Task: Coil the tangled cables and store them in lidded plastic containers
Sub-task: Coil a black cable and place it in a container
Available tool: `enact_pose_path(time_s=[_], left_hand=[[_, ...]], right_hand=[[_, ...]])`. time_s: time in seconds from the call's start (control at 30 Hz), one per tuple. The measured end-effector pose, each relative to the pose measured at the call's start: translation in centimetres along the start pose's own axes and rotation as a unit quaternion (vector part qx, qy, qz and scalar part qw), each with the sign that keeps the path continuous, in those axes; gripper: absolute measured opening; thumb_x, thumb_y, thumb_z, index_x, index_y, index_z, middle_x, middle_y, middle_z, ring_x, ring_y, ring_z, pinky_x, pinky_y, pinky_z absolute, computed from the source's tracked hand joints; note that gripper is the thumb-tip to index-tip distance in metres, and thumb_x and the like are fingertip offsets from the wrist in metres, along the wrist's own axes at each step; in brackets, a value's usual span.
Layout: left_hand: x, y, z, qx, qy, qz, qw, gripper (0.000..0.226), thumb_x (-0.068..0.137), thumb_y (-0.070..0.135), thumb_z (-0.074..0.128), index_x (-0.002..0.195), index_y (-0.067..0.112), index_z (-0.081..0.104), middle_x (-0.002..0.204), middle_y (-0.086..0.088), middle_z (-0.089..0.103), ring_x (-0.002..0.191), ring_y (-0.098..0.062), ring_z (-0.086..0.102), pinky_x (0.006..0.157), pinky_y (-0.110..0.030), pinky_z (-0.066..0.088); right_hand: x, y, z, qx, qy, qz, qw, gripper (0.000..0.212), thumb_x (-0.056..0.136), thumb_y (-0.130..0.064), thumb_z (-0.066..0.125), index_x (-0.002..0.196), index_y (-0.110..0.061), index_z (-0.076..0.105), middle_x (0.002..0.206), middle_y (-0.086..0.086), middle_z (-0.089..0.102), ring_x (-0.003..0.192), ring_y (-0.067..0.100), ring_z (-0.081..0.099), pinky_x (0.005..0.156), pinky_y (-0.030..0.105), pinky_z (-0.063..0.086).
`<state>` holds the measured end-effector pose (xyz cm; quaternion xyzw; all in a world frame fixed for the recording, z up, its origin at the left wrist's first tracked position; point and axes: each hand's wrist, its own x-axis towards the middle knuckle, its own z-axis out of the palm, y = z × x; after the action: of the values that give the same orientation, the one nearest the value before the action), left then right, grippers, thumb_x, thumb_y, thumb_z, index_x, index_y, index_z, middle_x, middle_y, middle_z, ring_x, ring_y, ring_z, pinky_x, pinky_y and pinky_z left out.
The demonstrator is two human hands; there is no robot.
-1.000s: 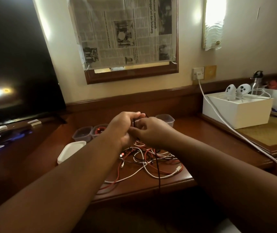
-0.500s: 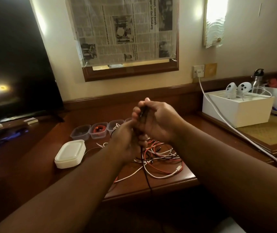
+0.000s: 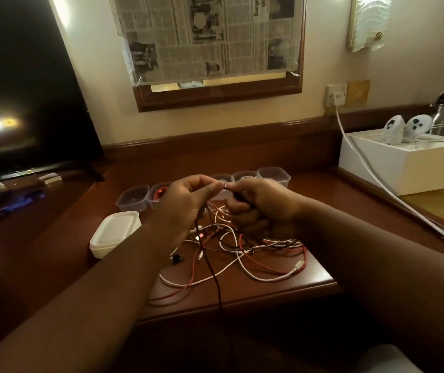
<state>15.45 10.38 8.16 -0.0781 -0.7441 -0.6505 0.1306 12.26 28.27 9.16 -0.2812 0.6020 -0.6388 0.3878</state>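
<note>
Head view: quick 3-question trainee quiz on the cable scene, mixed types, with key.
1. True or false: both hands hold the black cable.
2. The red coil sits in: A) an open container, B) the stack of lids, C) the white box.
3. What colours are the tangled cables on the desk?

Key: 1 true: left hand and right hand pinch it. 2 A. 3 white, red, black.

Cream wall [image 3: 242, 122], wooden desk [image 3: 309, 275], dark television [image 3: 27, 90]
</note>
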Motion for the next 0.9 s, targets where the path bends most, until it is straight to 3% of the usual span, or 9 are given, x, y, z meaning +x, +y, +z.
enact_pose_path(time_s=[0.1, 0.2, 0.3, 0.37, 0.43, 0.5, 0.63, 0.77, 0.9], left_hand=[[-0.2, -1.7, 1.7, -0.191, -0.006, -0.092, 0.977, 0.009, 0.083, 0.028, 0.067, 0.082, 0.021, 0.073, 0.073, -0.006, 0.047, 0.060, -0.016, 0.039, 0.052, -0.028, 0.029], [-1.2, -2.7, 3.7, -0.169, -0.019, -0.127, 0.977, 0.021, 0.096, 0.019, 0.055, 0.081, 0.021, 0.070, 0.063, -0.001, 0.045, 0.051, -0.011, 0.034, 0.048, -0.025, 0.024], [-1.7, -2.5, 4.0, -0.048, -0.039, -0.098, 0.993, 0.016, 0.097, 0.019, 0.058, 0.091, 0.015, 0.072, 0.053, 0.006, 0.050, 0.042, -0.006, 0.038, 0.043, -0.021, 0.027], [-1.4, -2.4, 3.2, 0.075, -0.052, -0.042, 0.995, 0.014, 0.097, 0.019, 0.059, 0.091, 0.016, 0.071, 0.055, 0.011, 0.061, 0.045, -0.002, 0.052, 0.046, -0.014, 0.038], [-1.0, -2.0, 2.3, 0.156, -0.041, 0.014, 0.987, 0.011, 0.094, 0.022, 0.065, 0.092, 0.015, 0.073, 0.072, 0.007, 0.071, 0.062, -0.007, 0.063, 0.059, -0.017, 0.047], [0.0, -1.8, 1.0, 0.122, -0.003, 0.016, 0.992, 0.012, 0.089, 0.025, 0.071, 0.089, 0.013, 0.074, 0.075, -0.003, 0.071, 0.063, -0.016, 0.063, 0.060, -0.025, 0.049], [1.2, -2.6, 0.2, -0.079, -0.005, -0.083, 0.993, 0.033, 0.073, 0.039, 0.082, 0.087, 0.011, 0.072, 0.064, -0.014, 0.042, 0.055, -0.022, 0.033, 0.050, -0.030, 0.026], [-0.3, -3.6, 2.8, -0.209, -0.017, -0.113, 0.971, 0.051, 0.069, 0.044, 0.083, 0.102, 0.008, 0.070, 0.084, -0.014, 0.043, 0.060, -0.017, 0.031, 0.050, -0.028, 0.018], [-1.6, -2.9, 4.3, -0.168, -0.009, -0.083, 0.982, 0.012, 0.076, 0.033, 0.069, 0.068, 0.027, 0.075, 0.054, 0.000, 0.040, 0.045, -0.010, 0.028, 0.049, -0.027, 0.016]], right_hand=[[0.5, -0.3, 0.9, 0.235, -0.123, -0.071, 0.962, 0.041, 0.100, -0.035, 0.031, 0.066, -0.016, 0.045, 0.052, -0.004, 0.034, 0.044, 0.012, 0.021, 0.042, 0.025, 0.023], [1.2, -0.7, 0.8, 0.315, -0.035, -0.176, 0.932, 0.036, 0.104, -0.034, 0.030, 0.077, -0.016, 0.047, 0.062, -0.002, 0.038, 0.053, 0.012, 0.037, 0.054, 0.026, 0.035], [1.4, -0.7, -0.2, -0.005, 0.205, -0.265, 0.942, 0.033, 0.107, -0.029, 0.033, 0.082, -0.015, 0.049, 0.067, -0.002, 0.046, 0.059, 0.010, 0.047, 0.060, 0.024, 0.042], [1.2, -0.5, -0.8, -0.390, 0.308, -0.209, 0.842, 0.026, 0.106, -0.027, 0.038, 0.085, -0.017, 0.050, 0.071, -0.006, 0.051, 0.059, 0.002, 0.049, 0.059, 0.017, 0.041], [1.1, 0.0, -1.0, -0.570, 0.294, -0.103, 0.760, 0.027, 0.106, -0.031, 0.037, 0.085, -0.020, 0.049, 0.073, -0.007, 0.049, 0.061, 0.003, 0.047, 0.058, 0.017, 0.036], [0.9, 0.7, -1.2, -0.491, 0.263, -0.040, 0.830, 0.038, 0.107, -0.040, 0.031, 0.078, -0.023, 0.049, 0.069, -0.002, 0.048, 0.057, 0.009, 0.043, 0.055, 0.022, 0.035], [0.3, 0.7, -1.1, -0.039, 0.050, 0.001, 0.998, 0.066, 0.101, -0.063, 0.019, 0.067, -0.016, 0.050, 0.051, -0.001, 0.032, 0.043, 0.013, 0.028, 0.044, 0.025, 0.027], [0.3, 0.5, -0.6, 0.256, -0.158, -0.078, 0.950, 0.065, 0.103, -0.054, 0.023, 0.101, -0.004, 0.064, 0.049, -0.004, 0.031, 0.041, 0.009, 0.039, 0.046, 0.023, 0.032], [0.5, -0.1, 0.4, 0.309, -0.027, -0.211, 0.927, 0.055, 0.105, -0.042, 0.027, 0.128, -0.003, 0.058, 0.060, -0.002, 0.040, 0.053, 0.011, 0.040, 0.056, 0.025, 0.039]])
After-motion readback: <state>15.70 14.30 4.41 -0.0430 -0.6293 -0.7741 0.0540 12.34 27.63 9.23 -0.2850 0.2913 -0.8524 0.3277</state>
